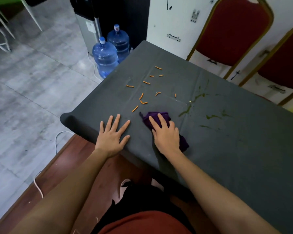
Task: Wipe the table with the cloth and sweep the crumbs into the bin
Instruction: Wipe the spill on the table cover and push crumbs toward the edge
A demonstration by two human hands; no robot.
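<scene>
A table (pixel 227 157) under a dark grey cover fills the right half of the view. Several orange crumb sticks (pixel 141 96) lie scattered on its near-left part. A purple cloth (pixel 155 116) lies bunched on the cover just below them. My right hand (pixel 166 134) presses flat on the cloth with straight fingers, covering its middle. My left hand (pixel 114 135) rests flat on the cover near the table's left corner, fingers spread, holding nothing. Greenish wet smears (pixel 193 102) streak the cover to the right of the cloth. No bin shows in view.
Two blue water jugs (pixel 105 56) stand on the grey floor beyond the table's left edge, beside a dispenser (pixel 88 27). Two red chairs with gold frames (pixel 233 29) stand behind the table at the right. A white cable (pixel 57 141) trails across the floor at left.
</scene>
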